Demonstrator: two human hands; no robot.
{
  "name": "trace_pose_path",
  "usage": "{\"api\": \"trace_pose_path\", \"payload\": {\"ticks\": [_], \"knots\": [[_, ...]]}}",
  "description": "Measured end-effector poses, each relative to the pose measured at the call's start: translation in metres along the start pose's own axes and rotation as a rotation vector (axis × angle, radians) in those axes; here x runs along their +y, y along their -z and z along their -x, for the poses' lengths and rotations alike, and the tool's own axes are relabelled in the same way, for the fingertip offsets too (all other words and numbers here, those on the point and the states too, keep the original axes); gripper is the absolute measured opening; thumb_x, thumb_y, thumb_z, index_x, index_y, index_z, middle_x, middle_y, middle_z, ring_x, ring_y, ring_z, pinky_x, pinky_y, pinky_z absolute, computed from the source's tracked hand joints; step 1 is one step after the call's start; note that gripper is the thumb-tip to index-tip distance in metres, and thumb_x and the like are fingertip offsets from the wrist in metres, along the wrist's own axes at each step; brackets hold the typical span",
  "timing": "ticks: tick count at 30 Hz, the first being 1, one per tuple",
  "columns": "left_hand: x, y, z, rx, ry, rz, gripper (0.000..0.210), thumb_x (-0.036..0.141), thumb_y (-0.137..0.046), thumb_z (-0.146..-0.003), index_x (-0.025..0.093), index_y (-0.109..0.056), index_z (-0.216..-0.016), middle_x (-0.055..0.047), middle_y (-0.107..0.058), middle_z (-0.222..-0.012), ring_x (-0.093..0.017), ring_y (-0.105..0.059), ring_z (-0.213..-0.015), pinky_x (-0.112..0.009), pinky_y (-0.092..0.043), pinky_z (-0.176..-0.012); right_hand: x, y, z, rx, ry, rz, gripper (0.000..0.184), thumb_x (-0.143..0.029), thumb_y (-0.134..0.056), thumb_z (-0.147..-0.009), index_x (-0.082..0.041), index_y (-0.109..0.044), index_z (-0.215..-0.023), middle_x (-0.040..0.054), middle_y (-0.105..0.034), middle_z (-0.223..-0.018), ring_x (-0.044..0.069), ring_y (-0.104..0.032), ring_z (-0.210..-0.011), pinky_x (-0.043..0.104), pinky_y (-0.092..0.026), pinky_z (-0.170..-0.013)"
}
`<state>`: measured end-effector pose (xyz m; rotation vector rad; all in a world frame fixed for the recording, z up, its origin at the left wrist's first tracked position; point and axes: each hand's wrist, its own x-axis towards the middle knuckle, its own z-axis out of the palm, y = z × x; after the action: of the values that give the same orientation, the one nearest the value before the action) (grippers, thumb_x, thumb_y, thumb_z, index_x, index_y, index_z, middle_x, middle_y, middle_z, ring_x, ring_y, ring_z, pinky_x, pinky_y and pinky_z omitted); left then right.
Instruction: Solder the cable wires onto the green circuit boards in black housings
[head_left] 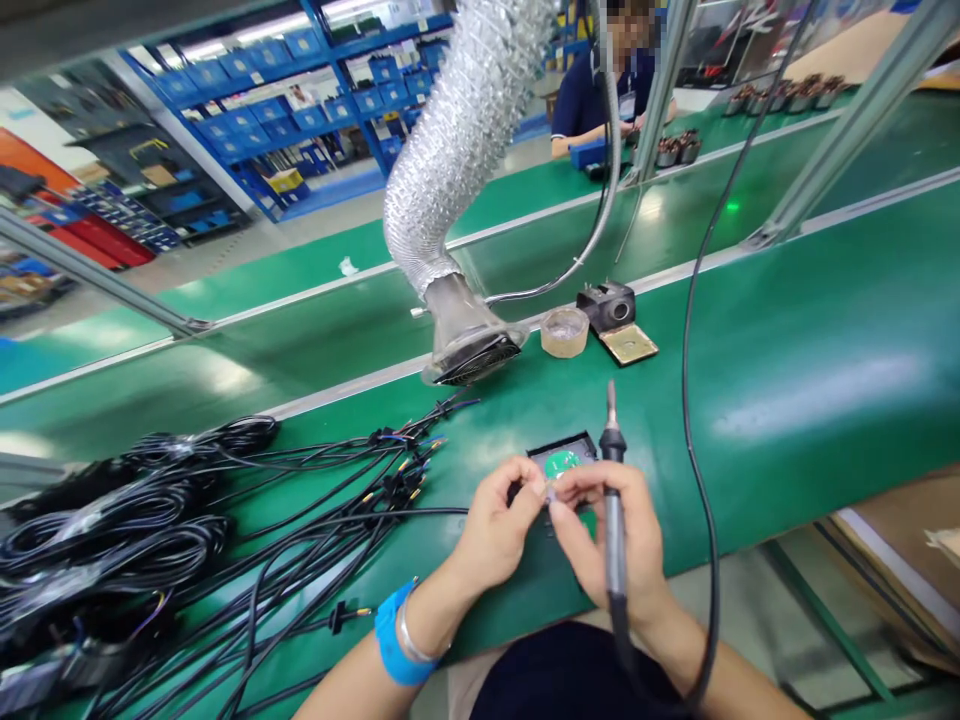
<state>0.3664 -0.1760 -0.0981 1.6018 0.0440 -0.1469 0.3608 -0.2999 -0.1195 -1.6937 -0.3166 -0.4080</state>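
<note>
My left hand (496, 525) pinches the end of a black cable (439, 512) that runs in from the left. A soldering iron (615, 535) rests in my right hand (643, 525), its tip pointing away from me and up. The thumb and forefinger of that same hand meet the left fingertips at the cable end. What lies between the fingertips is too small and covered to make out. Just beyond them is a green round piece (561, 462), apparently a circuit board, in a shallow black tray (577, 441). My hands hide much of the tray.
Many black cables (300, 560) lie bundled on the left of the green bench (795, 400). A fume hood (476, 345) hangs from a silver duct. Behind stand a tape roll (565, 333) and an iron stand (611, 308). The iron's cord (688, 400) loops right. A person (585, 100) sits opposite.
</note>
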Motion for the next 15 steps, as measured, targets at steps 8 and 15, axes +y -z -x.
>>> {"api": "trace_pose_path", "payload": {"ticks": [8, 15], "knots": [[0.007, 0.010, -0.002, -0.268, -0.039, -0.463, 0.009, 0.025, -0.049, -0.081, 0.018, -0.051, -0.076, 0.003, -0.050, -0.071, -0.010, -0.042, -0.064, -0.021, -0.035, -0.059, -0.004, 0.038, -0.020, -0.363, -0.007, 0.174, 0.023, -0.015, -0.051, -0.086, -0.023, -0.043, -0.107, -0.0012, -0.060, -0.081, 0.009, -0.060, -0.068, 0.018, -0.051, -0.063], [0.014, 0.013, -0.007, -0.805, 0.195, -0.282, 0.006, 0.018, -0.052, -0.068, 0.018, -0.048, -0.064, 0.004, -0.045, -0.062, -0.009, -0.039, -0.057, -0.020, -0.036, -0.057, 0.000, 0.043, -0.025, -0.672, -0.020, 0.089, 0.016, -0.014, -0.042, -0.090, -0.023, -0.040, -0.103, -0.0034, -0.055, -0.074, 0.008, -0.055, -0.060, 0.018, -0.046, -0.056]]}}
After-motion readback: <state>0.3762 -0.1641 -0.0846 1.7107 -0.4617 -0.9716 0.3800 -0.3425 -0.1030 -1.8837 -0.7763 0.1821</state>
